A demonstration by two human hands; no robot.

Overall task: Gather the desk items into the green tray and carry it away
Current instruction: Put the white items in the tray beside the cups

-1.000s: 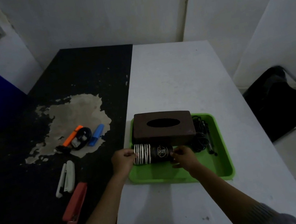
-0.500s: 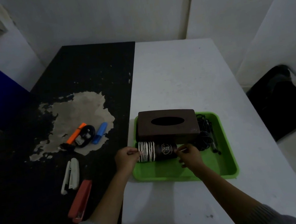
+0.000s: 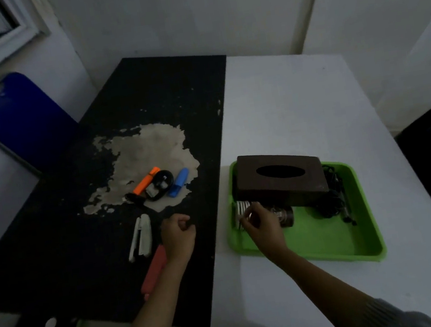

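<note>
Three items sit in the green tray (image 3: pixel 367 251); right hand (image 3: pixel 261 226) grips the striped cups (image 3: pixel 241 210). Left hand (image 3: pixel 177 234), fisted and empty, hovers near the counter's (image 3: pixel 299 111) staplers (image 3: pixel 143 237), markers (image 3: pixel 147 184) left.

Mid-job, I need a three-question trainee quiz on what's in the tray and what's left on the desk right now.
1. True or false: the brown tissue box sits inside the green plastic tray.
2. Which hand touches the striped stack of paper cups?
A. left hand
B. right hand
3. Fill in: the orange highlighter and blue highlighter lie on the ____ half of the desk.

Key: 1 true; 2 B; 3 black
</note>
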